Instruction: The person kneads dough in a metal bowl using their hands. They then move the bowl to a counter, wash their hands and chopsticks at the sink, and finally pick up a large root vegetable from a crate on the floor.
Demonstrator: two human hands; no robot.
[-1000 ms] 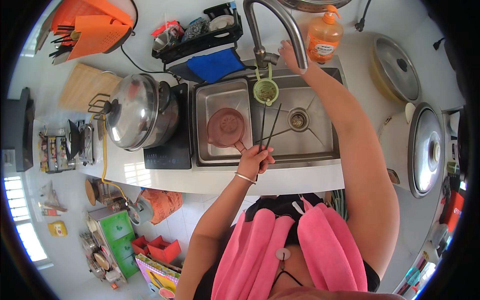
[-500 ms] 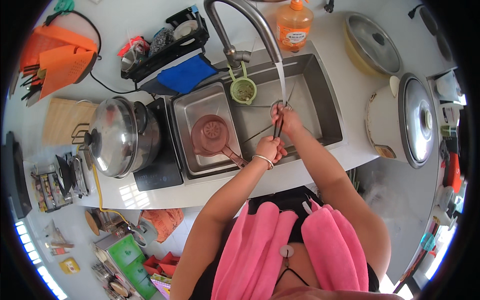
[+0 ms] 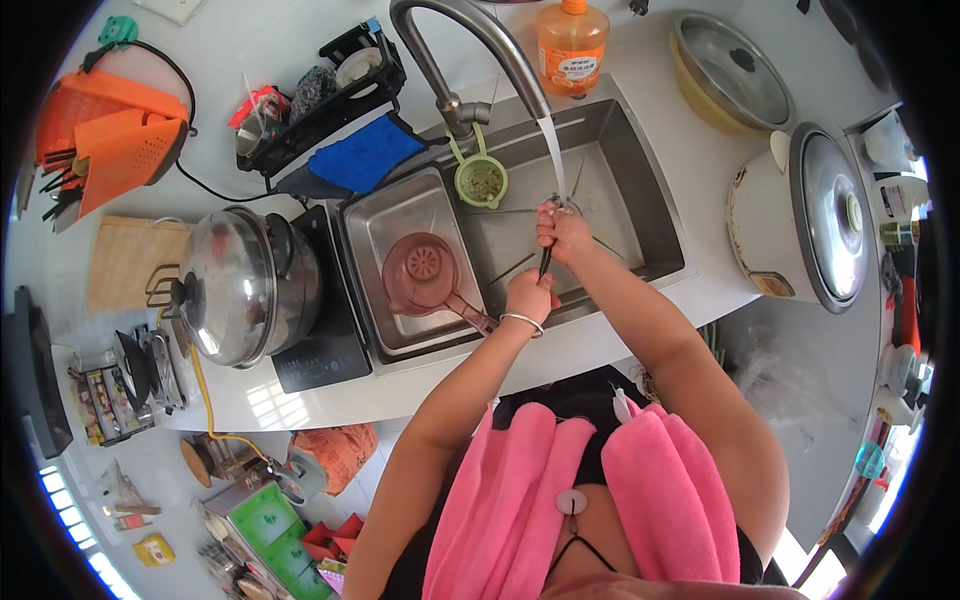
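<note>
The white desk (image 3: 640, 345) runs across the view and carries a stainless steel double sink (image 3: 655, 215), sunk into it. Left of the sink stands a large steel pot with a glass lid (image 3: 240, 285) on a black induction hob (image 3: 325, 355). To the right sit a cream rice cooker with a steel lid (image 3: 800, 225) and, behind it, a yellow pot under a steel lid (image 3: 730, 70). A curved steel tap (image 3: 470, 40) arches over the right basin and water is running from it. In the left basin a brown plastic ladle-like scoop (image 3: 430, 275) lies face down in a steel tray. A small green strainer (image 3: 481, 180) hangs at the tap's base, with a blue cloth (image 3: 365, 155) and an orange bottle of dish soap (image 3: 572, 45) behind.

The step in hand looks like rinsing: a pair of dark thin chopsticks (image 3: 545, 262) is held upright over the right basin, under the stream. The right hand (image 3: 565, 230) is closed round their upper end, where the water lands; the left hand (image 3: 530, 297) is fisted round the lower end, just below.

Next, I judge, comes rubbing along the sticks under the water while keeping both grips firm, since wet, thin sticks slip easily.
</note>
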